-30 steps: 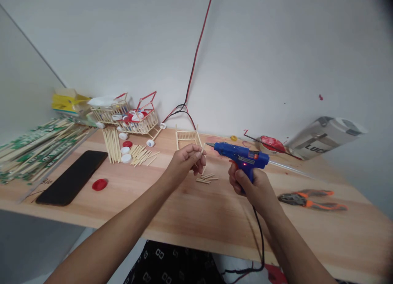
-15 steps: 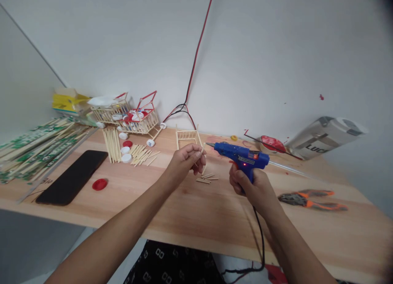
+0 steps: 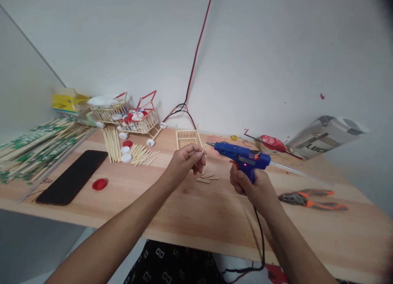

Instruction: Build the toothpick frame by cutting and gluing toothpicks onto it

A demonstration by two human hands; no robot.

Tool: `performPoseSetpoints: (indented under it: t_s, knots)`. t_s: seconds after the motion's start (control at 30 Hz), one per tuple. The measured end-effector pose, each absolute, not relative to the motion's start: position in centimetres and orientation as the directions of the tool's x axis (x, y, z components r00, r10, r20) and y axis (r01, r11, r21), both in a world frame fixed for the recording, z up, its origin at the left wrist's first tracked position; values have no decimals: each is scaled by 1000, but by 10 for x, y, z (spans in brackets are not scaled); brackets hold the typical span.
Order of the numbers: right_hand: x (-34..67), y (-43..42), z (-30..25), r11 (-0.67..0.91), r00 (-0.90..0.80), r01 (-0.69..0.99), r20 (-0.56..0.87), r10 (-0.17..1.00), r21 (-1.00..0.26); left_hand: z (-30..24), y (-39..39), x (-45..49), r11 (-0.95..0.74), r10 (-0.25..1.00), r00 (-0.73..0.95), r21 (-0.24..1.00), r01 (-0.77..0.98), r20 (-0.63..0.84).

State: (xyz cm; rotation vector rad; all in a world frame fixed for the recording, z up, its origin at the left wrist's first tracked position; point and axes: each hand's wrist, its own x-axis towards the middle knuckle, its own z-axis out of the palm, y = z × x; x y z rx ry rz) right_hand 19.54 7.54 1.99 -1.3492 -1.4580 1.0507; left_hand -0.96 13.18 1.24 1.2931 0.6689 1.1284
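Note:
Between thumb and fingers my left hand (image 3: 188,160) pinches a short wooden stick (image 3: 204,148), its tip pointing up. My right hand (image 3: 250,181) is wrapped round the handle of a blue glue gun (image 3: 241,154), whose red light is lit. The gun's nozzle sits just right of the stick's tip; I cannot tell whether they touch. Behind my left hand stands a small open frame of sticks (image 3: 187,133), partly hidden by the fingers. Several short cut sticks (image 3: 206,179) lie on the table below that hand.
At the left are a black phone (image 3: 73,176), packaged chopsticks (image 3: 46,147), a red cap (image 3: 100,184), stick piles (image 3: 141,154) and small stick carts (image 3: 141,120) holding caps. Orange-handled pliers (image 3: 311,199) and a grey-white pouch (image 3: 325,138) lie right. The gun's black cord (image 3: 260,239) hangs over the front edge.
Almost nothing differs. The glue gun and my right hand have shifted very slightly to the right; my left hand keeps its hold on the stick.

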Motion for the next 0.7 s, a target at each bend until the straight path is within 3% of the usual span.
performPoseSetpoints:
  t_s: [0.7]
  knots:
    - [194, 75, 19, 70, -17, 248, 68, 998, -966, 11, 134, -11, -152, 918, 311, 943, -296, 245]
